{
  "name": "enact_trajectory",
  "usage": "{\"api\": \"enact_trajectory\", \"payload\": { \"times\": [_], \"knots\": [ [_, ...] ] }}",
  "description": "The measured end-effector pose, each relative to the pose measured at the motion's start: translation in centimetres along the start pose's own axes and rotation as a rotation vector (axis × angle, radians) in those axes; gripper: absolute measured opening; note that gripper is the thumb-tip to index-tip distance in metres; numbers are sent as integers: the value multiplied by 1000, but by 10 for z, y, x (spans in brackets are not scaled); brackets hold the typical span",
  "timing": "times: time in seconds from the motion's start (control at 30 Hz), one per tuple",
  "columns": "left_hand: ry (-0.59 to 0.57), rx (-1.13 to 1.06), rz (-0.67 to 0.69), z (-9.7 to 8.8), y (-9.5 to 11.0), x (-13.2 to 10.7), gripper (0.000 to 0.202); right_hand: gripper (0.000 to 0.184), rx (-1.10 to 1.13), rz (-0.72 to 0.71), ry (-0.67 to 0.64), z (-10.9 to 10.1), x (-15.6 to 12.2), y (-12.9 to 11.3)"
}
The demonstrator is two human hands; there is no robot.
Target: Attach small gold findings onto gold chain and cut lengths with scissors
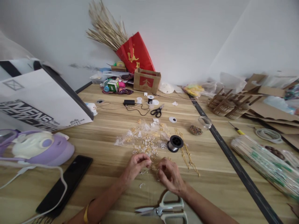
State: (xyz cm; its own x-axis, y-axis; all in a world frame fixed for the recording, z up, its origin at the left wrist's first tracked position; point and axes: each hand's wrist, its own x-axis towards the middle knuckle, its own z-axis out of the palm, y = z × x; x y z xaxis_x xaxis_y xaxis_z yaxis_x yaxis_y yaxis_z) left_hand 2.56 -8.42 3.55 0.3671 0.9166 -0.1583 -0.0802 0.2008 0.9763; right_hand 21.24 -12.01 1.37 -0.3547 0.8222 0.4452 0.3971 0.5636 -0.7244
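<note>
My left hand (137,165) is closed in a pinch, thumb against forefinger, at the near edge of a spread of small gold and clear beads (148,146). Just to its right, my right hand (171,175) has its fingers curled inward. Anything held in either hand is too small to make out. Beyond the right hand stands a black spool of fine silvery wire or thread (175,143), with a gold bead chain (187,152) lying beside it. White-handled scissors (171,207) rest below my right hand. A small clear bead cluster (141,185) lies below my left hand.
A black phone (65,185), a purple-and-white device (44,147) and a white box (42,99) occupy the left. Black scissors (157,111) lie farther back. A round container of beads (196,130) and packaged sticks (263,161) are on the right.
</note>
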Motion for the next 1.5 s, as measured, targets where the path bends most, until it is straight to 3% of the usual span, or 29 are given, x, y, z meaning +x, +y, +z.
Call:
{"api": "enact_trajectory", "payload": {
  "times": [0.27, 0.73, 1.5],
  "knots": [
    [6, 132, 33, 4, -1, -3, 18, 11, 143, 59, 40, 0, 2, -2],
    [-27, 320, 151, 7, -8, -6, 15, 4, 27, -24, 29, 8, 0, 7],
    [-41, 428, 213, 7, -9, -7, 15, 7, 18, 23, -4, 5, 1, 4]
  ]
}}
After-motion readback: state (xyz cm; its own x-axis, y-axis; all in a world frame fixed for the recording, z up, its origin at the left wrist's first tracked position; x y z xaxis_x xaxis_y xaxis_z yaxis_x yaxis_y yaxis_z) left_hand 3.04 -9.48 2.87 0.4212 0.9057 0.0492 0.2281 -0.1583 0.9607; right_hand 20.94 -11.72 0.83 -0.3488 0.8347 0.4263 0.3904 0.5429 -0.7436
